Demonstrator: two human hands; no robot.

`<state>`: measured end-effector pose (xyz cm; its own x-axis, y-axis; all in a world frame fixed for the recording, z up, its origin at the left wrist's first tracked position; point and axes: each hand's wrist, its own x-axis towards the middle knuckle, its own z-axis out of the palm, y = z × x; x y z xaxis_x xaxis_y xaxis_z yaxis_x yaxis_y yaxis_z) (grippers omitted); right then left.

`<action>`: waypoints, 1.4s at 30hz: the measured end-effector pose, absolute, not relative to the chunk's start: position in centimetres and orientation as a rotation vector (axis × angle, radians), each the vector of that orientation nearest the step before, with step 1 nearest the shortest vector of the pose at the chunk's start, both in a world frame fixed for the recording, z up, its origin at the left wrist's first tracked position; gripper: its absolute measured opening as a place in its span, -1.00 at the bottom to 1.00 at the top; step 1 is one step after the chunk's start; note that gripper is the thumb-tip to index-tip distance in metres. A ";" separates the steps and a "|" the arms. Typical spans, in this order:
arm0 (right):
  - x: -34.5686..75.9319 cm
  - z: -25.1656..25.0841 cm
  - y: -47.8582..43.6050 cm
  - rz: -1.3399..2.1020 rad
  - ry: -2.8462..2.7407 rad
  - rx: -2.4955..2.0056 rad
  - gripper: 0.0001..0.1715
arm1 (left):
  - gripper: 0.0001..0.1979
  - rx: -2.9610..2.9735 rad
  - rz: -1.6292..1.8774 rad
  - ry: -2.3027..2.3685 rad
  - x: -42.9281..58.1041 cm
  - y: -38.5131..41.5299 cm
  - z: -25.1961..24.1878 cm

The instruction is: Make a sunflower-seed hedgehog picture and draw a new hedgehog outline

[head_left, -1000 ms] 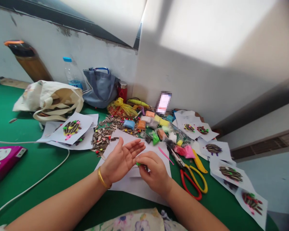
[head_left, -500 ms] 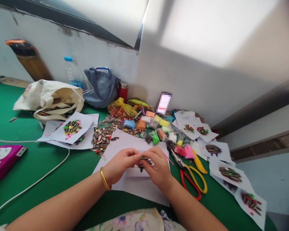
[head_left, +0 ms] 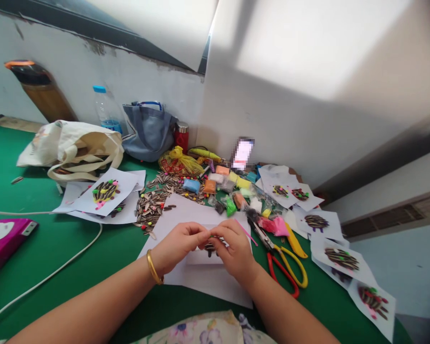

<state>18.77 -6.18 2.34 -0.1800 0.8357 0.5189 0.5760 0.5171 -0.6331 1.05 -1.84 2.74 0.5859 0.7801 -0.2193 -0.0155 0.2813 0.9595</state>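
My left hand (head_left: 182,242) and my right hand (head_left: 232,246) meet at the fingertips above a small white card (head_left: 204,258). Both are closed in a pinch, with a hint of green between them; it is too small and hidden to tell what it is. On the card lies a figure of dark striped sunflower seeds (head_left: 210,248) with short dark legs, partly covered by my fingers. The card rests on a larger white sheet (head_left: 179,210). A thin pink stick (head_left: 251,237) lies just beyond my right hand.
Loose sunflower seeds (head_left: 152,203) are heaped left of the sheet. Packets of coloured clay (head_left: 231,205) lie behind it. Scissors (head_left: 290,267) and a yellow cutter (head_left: 296,242) lie right. Finished seed pictures (head_left: 342,259) line the right edge; more cards (head_left: 107,191) lie left.
Both hands stay together over the card, with only small finger movements. Less green shows between the fingertips now. The whole view has shifted slightly.
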 end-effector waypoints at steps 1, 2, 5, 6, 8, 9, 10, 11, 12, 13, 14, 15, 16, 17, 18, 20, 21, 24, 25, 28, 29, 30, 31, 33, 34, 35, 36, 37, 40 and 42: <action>18.8 2.3 -6.2 0.355 -1.882 -1.164 -0.87 | -0.68 1.178 0.619 0.797 1.0 -1.8 2.8; 18.8 2.3 -6.1 0.343 -1.890 -1.163 -0.87 | -0.69 1.185 0.620 0.796 1.0 -1.8 2.9; 18.9 2.2 -6.1 0.317 -1.905 -1.161 -0.89 | -0.70 1.232 0.631 0.813 1.0 -1.7 3.1; 18.9 2.1 -6.1 0.311 -1.903 -1.162 -0.91 | -0.71 1.248 0.636 0.822 1.1 -1.7 3.2; 18.9 2.1 -6.1 0.305 -1.892 -1.163 -0.91 | -0.73 1.267 0.643 0.833 1.1 -1.7 3.3; 18.9 2.0 -6.0 0.305 -1.884 -1.163 -0.91 | -0.73 1.269 0.646 0.834 1.1 -1.7 3.3; 18.9 2.0 -6.0 0.309 -1.876 -1.163 -0.90 | -0.74 1.267 0.649 0.832 1.1 -1.7 3.3; 18.9 2.1 -6.0 0.312 -1.867 -1.161 -0.90 | -0.75 1.261 0.654 0.828 1.1 -1.7 3.3; 18.9 2.1 -6.0 0.315 -1.860 -1.159 -0.90 | -0.76 1.251 0.658 0.820 1.1 -1.7 3.3; 18.9 2.1 -5.9 0.320 -1.855 -1.156 -0.90 | -0.76 1.240 0.661 0.810 1.0 -1.7 3.2; 18.9 2.2 -5.9 0.326 -1.853 -1.152 -0.90 | -0.76 1.229 0.663 0.798 1.0 -1.7 3.2; 18.9 2.2 -5.9 0.334 -1.857 -1.146 -0.89 | -0.76 1.221 0.663 0.787 1.0 -1.7 3.1; 18.9 2.2 -5.9 0.343 -1.863 -1.137 -0.88 | -0.75 1.217 0.662 0.783 1.0 -1.7 3.1; 18.9 2.2 -5.9 0.350 -1.871 -1.127 -0.87 | -0.75 1.220 0.661 0.786 1.0 -1.6 3.0; 18.8 2.1 -6.0 0.357 -1.880 -1.117 -0.86 | -0.75 1.233 0.659 0.794 1.0 -1.6 3.0; 18.8 2.0 -6.0 0.360 -1.895 -1.104 -0.85 | -0.76 1.284 0.652 0.814 1.0 -1.6 3.0; 18.8 1.9 -6.0 0.357 -1.900 -1.103 -0.85 | -0.76 1.322 0.650 0.821 1.0 -1.6 3.1; 18.7 1.8 -6.1 0.340 -1.908 -1.107 -0.83 | -0.80 1.491 0.682 0.852 1.0 -1.7 3.4; 18.7 1.9 -6.0 0.336 -1.907 -1.109 -0.84 | -0.82 1.558 0.711 0.863 1.0 -1.8 3.5; 18.7 2.1 -6.0 0.339 -1.872 -1.117 -0.87 | -0.82 1.693 0.793 0.888 0.9 -1.8 3.5; 18.8 2.1 -6.0 0.347 -1.849 -1.124 -0.88 | -0.81 1.698 0.809 0.898 0.9 -1.8 3.5; 18.8 2.2 -6.0 0.358 -1.819 -1.136 -0.89 | -0.82 1.687 0.820 0.912 0.9 -1.8 3.4; 18.9 2.2 -6.0 0.373 -1.785 -1.151 -0.89 | -0.84 1.663 0.831 0.931 0.9 -1.7 3.3; 19.0 2.2 -5.9 0.408 -1.704 -1.183 -0.90 | -0.84 1.574 0.849 0.970 0.9 -1.5 3.2; 19.1 2.2 -5.9 0.428 -1.664 -1.191 -0.87 | -0.80 1.511 0.848 0.984 0.9 -1.5 3.2; 19.1 2.1 -5.9 0.447 -1.640 -1.190 -0.81 | -0.75 1.441 0.843 0.991 1.0 -1.4 3.2; 19.1 2.1 -5.9 0.464 -1.639 -1.177 -0.75 | -0.72 1.372 0.835 0.988 1.0 -1.4 3.3; 19.2 2.1 -5.9 0.479 -1.657 -1.153 -0.73 | -0.72 1.313 0.825 0.979 1.0 -1.4 3.3; 19.0 2.2 -6.0 0.522 -1.760 -1.076 -0.81 | -0.74 1.186 0.810 0.937 1.2 -1.5 3.3; 18.8 2.3 -6.2 0.548 -1.798 -1.078 -0.86 | -0.77 1.057 0.826 0.886 1.3 -1.7 3.1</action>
<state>18.76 -6.19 2.32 -0.1745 0.8539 0.4902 0.4351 0.5135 -0.7396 1.26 -1.66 3.14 0.4113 0.8892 -0.2002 -0.1378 0.2778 0.9507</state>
